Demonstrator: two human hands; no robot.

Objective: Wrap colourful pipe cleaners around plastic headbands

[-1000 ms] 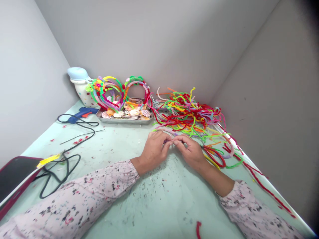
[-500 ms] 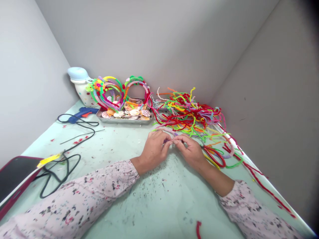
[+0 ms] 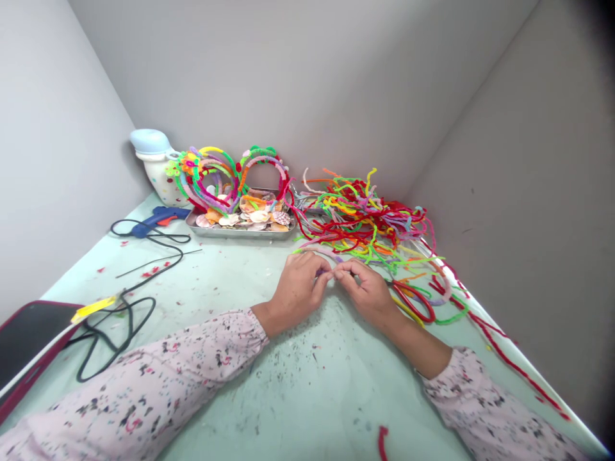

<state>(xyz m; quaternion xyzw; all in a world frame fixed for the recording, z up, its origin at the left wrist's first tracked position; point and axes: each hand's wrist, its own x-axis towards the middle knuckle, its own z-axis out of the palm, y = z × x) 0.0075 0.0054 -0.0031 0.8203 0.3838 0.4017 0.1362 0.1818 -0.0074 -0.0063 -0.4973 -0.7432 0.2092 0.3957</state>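
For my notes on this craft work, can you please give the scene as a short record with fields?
Left hand: fingers pinch a purple pipe cleaner
Right hand: fingers beside it, grip hidden
Beyond hands: pile of coloured pipe cleaners
Far side: pipe-cleaner hoops, metal tray of seashells
Left of tray: blue hot glue gun, black cable
Surface: pale green table

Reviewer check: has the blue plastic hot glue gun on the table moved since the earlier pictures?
No. The blue plastic hot glue gun keeps the same place in view, just left of the metal tray of seashells, with no shift in any direction against that tray.
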